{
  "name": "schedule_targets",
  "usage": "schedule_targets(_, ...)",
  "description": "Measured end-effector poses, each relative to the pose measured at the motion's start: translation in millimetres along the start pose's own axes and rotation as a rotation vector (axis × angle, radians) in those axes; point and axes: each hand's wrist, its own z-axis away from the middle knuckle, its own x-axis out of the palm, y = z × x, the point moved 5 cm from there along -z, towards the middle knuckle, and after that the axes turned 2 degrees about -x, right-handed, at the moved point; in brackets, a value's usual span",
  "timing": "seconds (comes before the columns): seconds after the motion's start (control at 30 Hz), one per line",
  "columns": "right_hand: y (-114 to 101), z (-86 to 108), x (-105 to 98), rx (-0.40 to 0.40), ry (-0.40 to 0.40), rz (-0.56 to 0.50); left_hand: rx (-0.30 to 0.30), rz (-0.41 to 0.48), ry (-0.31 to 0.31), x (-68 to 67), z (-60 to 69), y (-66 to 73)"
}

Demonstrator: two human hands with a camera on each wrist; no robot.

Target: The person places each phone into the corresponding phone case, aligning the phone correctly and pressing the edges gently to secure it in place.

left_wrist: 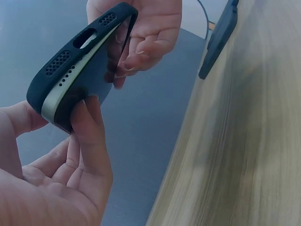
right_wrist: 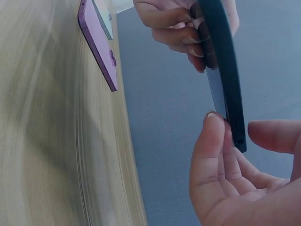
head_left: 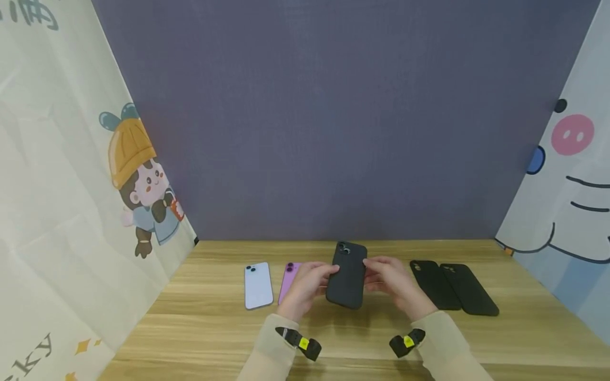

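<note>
A phone (left_wrist: 57,96) with a pale edge sits partly inside a black phone case (head_left: 347,275), held up above the table with the case's back facing the head camera. In the left wrist view, one bottom corner of the phone sticks out of the case. My left hand (head_left: 307,286) pinches phone and case at the left side, thumb on the case's back and fingers on the screen side. On the other side, my right hand (head_left: 395,283) holds the right edge; its fingertips touch the screen side, the thumb lying close against the case.
Left of the hands, a light blue phone (head_left: 258,286) and a purple phone (head_left: 287,280), partly hidden by my left hand, lie on the wooden table (head_left: 200,328). To the right lie two more black phone cases (head_left: 431,286), side by side. A grey-blue panel (head_left: 310,121) stands behind.
</note>
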Motion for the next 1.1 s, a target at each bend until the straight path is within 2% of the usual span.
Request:
schedule_targets(0.3, 1.3, -2.4, -6.8, 0.031, 0.028, -0.058, 0.006, -0.018, -0.066, 2.9, 1.9, 0.0)
schedule_targets(0.57, -0.1, -0.4, -10.0, 0.024, 0.019, -0.053, -0.013, -0.014, -0.119, 3.1, 2.0, -0.5)
schedule_targets(0.9, 0.1, -0.6, -9.4, 0.01, 0.004, -0.035, -0.013, -0.02, -0.137, 2.7, 0.9, -0.9)
schedule_targets(1.1, -0.4, -0.7, -8.9, 0.006, 0.023, -0.035, -0.014, -0.03, -0.145, 2.6, 0.9, -0.5)
